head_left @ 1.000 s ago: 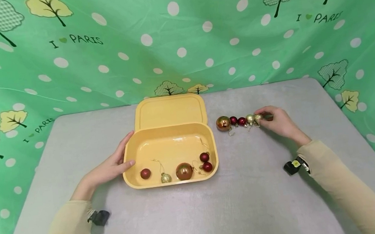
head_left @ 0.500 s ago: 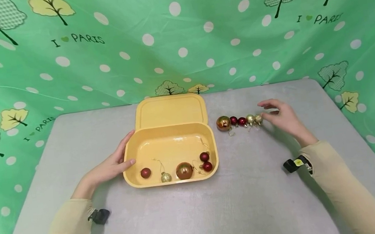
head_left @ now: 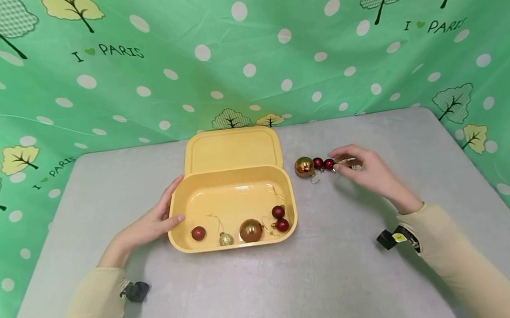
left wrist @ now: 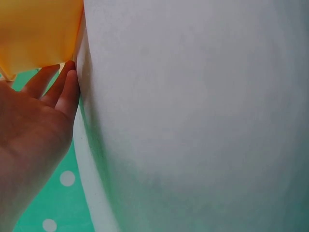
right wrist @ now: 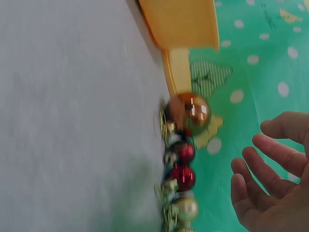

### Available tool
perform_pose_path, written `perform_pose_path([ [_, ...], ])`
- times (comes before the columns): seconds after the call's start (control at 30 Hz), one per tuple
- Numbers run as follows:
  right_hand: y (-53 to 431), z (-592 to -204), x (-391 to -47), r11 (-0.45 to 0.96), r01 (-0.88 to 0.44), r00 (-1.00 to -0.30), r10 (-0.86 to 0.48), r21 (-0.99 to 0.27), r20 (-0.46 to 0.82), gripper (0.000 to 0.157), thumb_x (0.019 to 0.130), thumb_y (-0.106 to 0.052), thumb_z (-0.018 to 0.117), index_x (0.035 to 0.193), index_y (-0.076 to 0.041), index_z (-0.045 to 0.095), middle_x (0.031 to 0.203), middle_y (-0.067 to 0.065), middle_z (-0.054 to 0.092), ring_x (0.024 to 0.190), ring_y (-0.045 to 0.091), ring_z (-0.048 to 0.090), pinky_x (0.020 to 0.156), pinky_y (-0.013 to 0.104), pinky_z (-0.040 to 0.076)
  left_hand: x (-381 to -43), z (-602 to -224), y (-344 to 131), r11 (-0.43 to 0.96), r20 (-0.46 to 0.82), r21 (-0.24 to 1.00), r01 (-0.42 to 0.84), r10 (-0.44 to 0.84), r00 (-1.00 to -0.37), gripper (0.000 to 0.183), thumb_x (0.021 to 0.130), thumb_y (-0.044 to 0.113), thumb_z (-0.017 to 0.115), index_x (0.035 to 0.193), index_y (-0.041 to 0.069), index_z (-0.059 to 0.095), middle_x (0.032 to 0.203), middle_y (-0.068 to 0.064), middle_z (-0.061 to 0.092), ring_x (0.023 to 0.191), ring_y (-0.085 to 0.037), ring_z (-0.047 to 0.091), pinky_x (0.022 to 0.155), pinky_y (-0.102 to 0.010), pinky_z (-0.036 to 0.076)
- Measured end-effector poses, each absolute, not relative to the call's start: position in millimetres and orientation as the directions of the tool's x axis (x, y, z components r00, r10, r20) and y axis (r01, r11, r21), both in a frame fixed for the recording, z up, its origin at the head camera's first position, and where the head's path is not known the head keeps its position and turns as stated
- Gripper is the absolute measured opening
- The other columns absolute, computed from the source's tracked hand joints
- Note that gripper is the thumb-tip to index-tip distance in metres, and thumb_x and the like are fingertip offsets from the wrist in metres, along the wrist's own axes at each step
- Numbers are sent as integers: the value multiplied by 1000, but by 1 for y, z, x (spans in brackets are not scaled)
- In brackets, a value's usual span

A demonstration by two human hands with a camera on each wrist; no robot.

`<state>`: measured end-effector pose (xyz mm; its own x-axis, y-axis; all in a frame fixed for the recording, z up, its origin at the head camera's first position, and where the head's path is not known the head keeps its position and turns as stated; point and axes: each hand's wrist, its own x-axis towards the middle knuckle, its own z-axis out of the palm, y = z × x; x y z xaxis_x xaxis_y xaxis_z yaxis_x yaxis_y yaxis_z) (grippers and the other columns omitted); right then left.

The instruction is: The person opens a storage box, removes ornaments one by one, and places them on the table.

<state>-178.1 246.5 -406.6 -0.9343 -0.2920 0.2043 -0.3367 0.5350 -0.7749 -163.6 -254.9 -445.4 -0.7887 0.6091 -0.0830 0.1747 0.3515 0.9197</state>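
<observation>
Hovering above the pale-gold end of a row of round ornaments, the right hand (head_left: 375,175) has its fingers loosely bent, spread apart and grasping nothing. Beneath it, two small pale-gold balls (right wrist: 187,209) lie on the table, partly hidden in the head view. Beside them come two small, dark red balls (head_left: 328,164), then a large, shiny copper-coloured ball (head_left: 304,166) nearest the box. The left hand (head_left: 147,224) grips the side of a yellow, rounded rectangular box (head_left: 236,247), thumb over the rim and fingers along the outer wall. Along the box's near side lie a small red ball (head_left: 199,233), a glittery gold ball (head_left: 226,239) and another large copper ball (head_left: 251,230); two more dark red balls (head_left: 278,212) sit at its right end. Just behind is a flat yellow lid (head_left: 233,151). Under everything spreads a grey tabletop (head_left: 269,292), backed by green cloth (head_left: 263,18) printed with white dots and trees.
</observation>
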Motion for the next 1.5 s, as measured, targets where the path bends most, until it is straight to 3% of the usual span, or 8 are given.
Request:
perform_pose_path([
  [0.3,218,-406,-170,464,-383,-899,-385,-799,208,25,88,4,65,113,4,66,110,15,65,95,24,60,84,44,51,-165,-446,-255,350,-86,922,169,609,-788,86,97,3,55,156,28,-3,160,-13,-8,141,-37,5,101,-10,25],
  [0.73,180,-397,-160,347,-438,-840,-486,-830,240,25,87,4,66,112,2,66,105,14,65,88,19,62,80,33,53,-164,-447,-255,345,-85,923,169,612,-787,86,97,3,55,156,28,-3,160,-13,-8,142,-37,5,101,-10,25],
  [0.97,160,-393,-156,278,-452,-815,-514,-847,267,24,87,6,65,111,5,65,105,17,65,91,22,63,81,33,53,-164,-446,-255,348,-85,922,171,611,-787,85,97,4,55,156,27,-2,160,-12,-8,142,-37,3,102,-10,24],
  [1.5,120,-391,-144,226,-313,-757,-645,-922,99,25,91,1,61,115,8,61,117,19,59,106,37,60,87,31,52,-163,-445,-255,337,-93,930,151,610,-787,85,97,3,55,156,26,-3,160,-13,-7,142,-37,6,101,-11,27],
])
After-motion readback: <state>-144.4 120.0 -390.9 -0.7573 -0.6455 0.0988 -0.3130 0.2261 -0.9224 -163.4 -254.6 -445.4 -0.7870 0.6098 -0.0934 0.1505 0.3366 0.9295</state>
